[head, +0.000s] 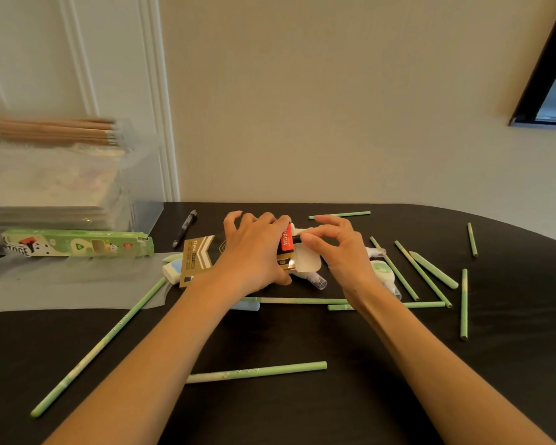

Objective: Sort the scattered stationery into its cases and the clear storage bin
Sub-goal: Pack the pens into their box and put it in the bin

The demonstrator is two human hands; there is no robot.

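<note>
While the left hand (254, 248) grips a small red-and-gold case (286, 248) from its left side, the right hand (331, 244) pinches a dark item (297, 239) at the case's open end, fingertips narrow. What the item is can't be told, maybe a pen or lead. Step in hand looks like loading that case. Next move likely calls for pushing the item straight in while the left hand keeps the case steady, then closing the white flap (307, 261) under the right hand.

Just left of the left hand: gold-and-white card (195, 260), eraser (172, 269). Behind it a black pen (184, 228). Green pencils lie loose: several right of the right hand (422, 273), one across under both wrists (296, 300), one near the forearms (257, 370). Correction tape (382, 271) sits just beside the right wrist. Far left: green pencil box (77, 245), clear storage bin (61, 187) on the black desk (511, 348). The pencil under the wrists and a clear cap (318, 280) crowd the work spot.
</note>
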